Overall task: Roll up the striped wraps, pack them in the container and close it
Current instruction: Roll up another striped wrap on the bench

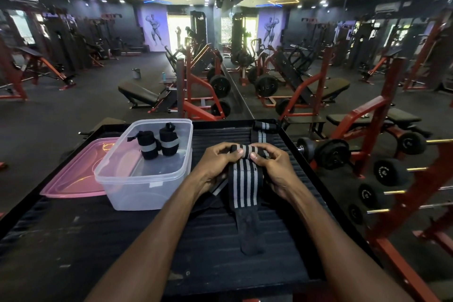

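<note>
A black wrap with grey stripes (pixel 245 179) lies lengthwise on the black ribbed tabletop (pixel 110 240), its far end turned into a small roll. The left hand (pixel 215 164) and the right hand (pixel 272 167) both pinch that roll, one at each side, fingers curled over it and thumbs pressed on its near face. The loose length runs from between the hands back toward the person and ends in a plain black tab.

Just beyond the hands a second striped wrap (pixel 261 131) lies flat, its far end already curled near the tabletop's far edge. Under the left wrist a third piece of black strap with a grey stripe (pixel 217 190) shows partly.

Left of the left hand stands a clear plastic container (pixel 147 186), open, with two rolled wraps (pixel 158 143) upright inside, each banded in grey. Its pink lid (pixel 73 176) lies flat on the tabletop, touching the container's left side.

To the right of the right hand, dumbbells (pixel 331 152) sit on a red rack. No writing can be read.
</note>
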Demonstrator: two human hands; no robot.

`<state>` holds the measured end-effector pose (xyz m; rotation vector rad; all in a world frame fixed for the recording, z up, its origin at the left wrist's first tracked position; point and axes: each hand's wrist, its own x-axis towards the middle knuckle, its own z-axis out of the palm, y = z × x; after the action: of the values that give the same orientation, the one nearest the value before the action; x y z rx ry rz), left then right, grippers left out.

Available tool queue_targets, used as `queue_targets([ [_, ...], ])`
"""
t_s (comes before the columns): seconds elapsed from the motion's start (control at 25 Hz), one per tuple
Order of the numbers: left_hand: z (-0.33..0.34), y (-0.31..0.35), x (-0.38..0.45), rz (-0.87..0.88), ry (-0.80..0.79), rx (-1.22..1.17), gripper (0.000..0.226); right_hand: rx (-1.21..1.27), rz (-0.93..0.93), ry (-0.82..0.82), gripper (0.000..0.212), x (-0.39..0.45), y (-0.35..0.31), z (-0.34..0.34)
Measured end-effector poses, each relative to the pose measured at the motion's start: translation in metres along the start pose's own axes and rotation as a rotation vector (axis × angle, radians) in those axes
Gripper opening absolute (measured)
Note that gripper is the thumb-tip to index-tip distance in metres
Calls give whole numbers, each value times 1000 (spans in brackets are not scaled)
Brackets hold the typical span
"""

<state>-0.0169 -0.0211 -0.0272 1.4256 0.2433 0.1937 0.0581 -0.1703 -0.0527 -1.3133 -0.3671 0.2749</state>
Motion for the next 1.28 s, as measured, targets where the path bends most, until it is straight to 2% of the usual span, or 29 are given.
queue_targets([
  [0.08,3,0,0,-37,-8,-24,17,8,2,-15,22,0,0,0],
  [0.24,1,-5,5,71,34,77,11,16,73,-41,10,-1,1,5],
  [0.32,-2,-5,6,86,35,101,17,-19,53,-36,12,1,3,5],
  [0.4,-2,-5,6,25,-7,21,17,-13,-7,-22,10,1,4,3],
  [0.52,2,-4,3,-60,-67,-63,18,17,-36,-33,19,0,2,4],
  [0.64,4,-3,3,-22,-3,21,11,59,53,-58,18,-2,-2,8],
  [0.84,3,-4,6,34,21,54,16,156,114,-75,36,0,-1,9],
  [1.04,4,0,-1,-36,-108,-100,24,196,119,-28,27,-2,1,10],
  [1.16,2,-2,1,-20,-128,-58,29,207,146,-13,27,-6,2,11],
  [1.28,0,-3,2,26,-87,-9,21,227,146,-27,24,-8,-2,12],
])
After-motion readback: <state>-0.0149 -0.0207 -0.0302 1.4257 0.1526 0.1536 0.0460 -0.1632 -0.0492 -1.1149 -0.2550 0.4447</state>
